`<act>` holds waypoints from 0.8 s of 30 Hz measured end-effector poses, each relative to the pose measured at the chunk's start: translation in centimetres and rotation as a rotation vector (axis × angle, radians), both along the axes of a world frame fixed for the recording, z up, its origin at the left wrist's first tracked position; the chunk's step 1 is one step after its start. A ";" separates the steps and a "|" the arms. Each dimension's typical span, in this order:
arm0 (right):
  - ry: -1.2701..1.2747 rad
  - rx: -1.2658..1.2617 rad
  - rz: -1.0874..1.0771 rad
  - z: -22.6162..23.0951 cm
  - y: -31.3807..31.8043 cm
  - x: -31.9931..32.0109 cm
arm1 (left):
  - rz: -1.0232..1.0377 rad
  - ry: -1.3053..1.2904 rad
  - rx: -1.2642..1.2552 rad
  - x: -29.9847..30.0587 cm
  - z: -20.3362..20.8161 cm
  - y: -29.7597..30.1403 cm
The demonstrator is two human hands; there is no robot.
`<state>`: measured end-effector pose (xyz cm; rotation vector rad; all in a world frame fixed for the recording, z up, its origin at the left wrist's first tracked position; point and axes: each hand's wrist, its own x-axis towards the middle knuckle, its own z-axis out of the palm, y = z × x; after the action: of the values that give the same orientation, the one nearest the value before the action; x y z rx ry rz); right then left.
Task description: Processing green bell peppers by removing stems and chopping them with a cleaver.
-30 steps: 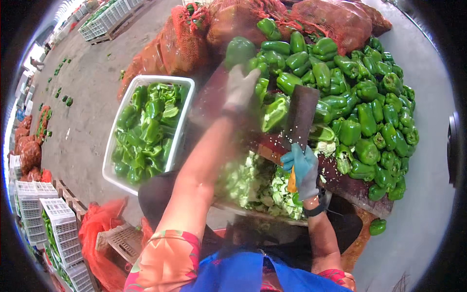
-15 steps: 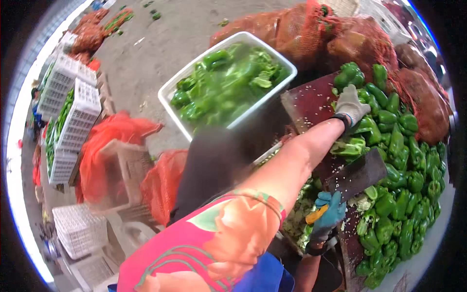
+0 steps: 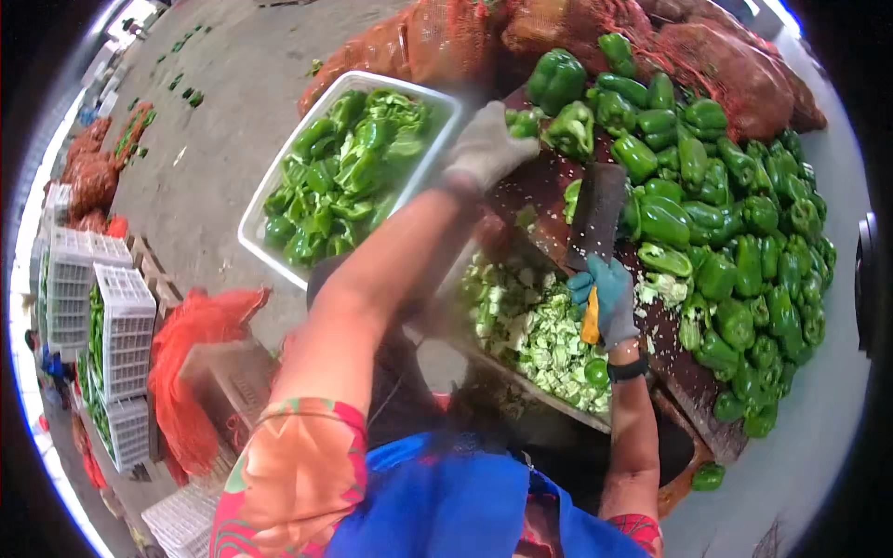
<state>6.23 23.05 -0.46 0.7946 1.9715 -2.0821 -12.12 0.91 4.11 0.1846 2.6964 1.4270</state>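
My left hand (image 3: 491, 149), in a white work glove and slightly blurred, is by the bin's right rim. A green bell pepper (image 3: 522, 123) sits between its thumb and fingers. My right hand (image 3: 609, 296), in a teal glove, grips a cleaver (image 3: 598, 209) by its yellow handle. The dark, broad blade points away over the dark red board (image 3: 542, 186). A cored-looking bell pepper (image 3: 570, 130) and a large whole one (image 3: 556, 81) stand past the blade. Pale seeds dot the board.
At left, a white bin (image 3: 249, 223) holds cut green peppers. Below the board, a container of pepper cores and scraps (image 3: 558, 344) sits before me. Whole peppers (image 3: 735, 251) are heaped on the right. Red mesh sacks (image 3: 446, 42) line the back; white crates (image 3: 126, 325) stand far left.
My left hand has moved left from the pepper heap toward the bin, now with a pepper. My right hand still holds the cleaver, its blade now pointing more away. The whole view has shifted.
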 end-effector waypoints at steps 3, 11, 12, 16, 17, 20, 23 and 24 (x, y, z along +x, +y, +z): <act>0.041 0.062 -0.005 0.5 -0.7 0.3 | 0.019 0.190 -0.139 1.8 -1.3 0.3; 0.250 0.383 0.180 6.8 -3.3 -2.1 | -0.107 0.360 -0.269 2.6 -2.7 0.7; 0.247 0.459 0.252 7.0 -3.5 -2.9 | -0.129 0.346 -0.299 2.5 -2.9 0.6; 0.363 0.859 0.484 5.4 -2.4 -5.0 | -0.151 0.401 -0.280 2.5 -3.5 0.8; 0.602 0.992 0.552 5.6 -2.4 -4.9 | -0.168 0.416 -0.274 2.5 -3.5 0.7; 0.256 0.847 0.410 6.1 -2.8 -5.5 | -0.183 0.392 -0.279 2.8 -3.2 0.6; 0.229 0.998 0.659 6.2 -2.4 -6.7 | -0.202 0.391 -0.299 3.9 -3.0 1.1; 0.119 1.046 0.820 6.5 -2.8 -7.7 | -0.219 0.423 -0.318 4.5 -3.0 1.0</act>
<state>-1.43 20.28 6.02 -0.1153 2.7433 -0.6001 -7.65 1.87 1.15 0.8094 3.0576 0.9687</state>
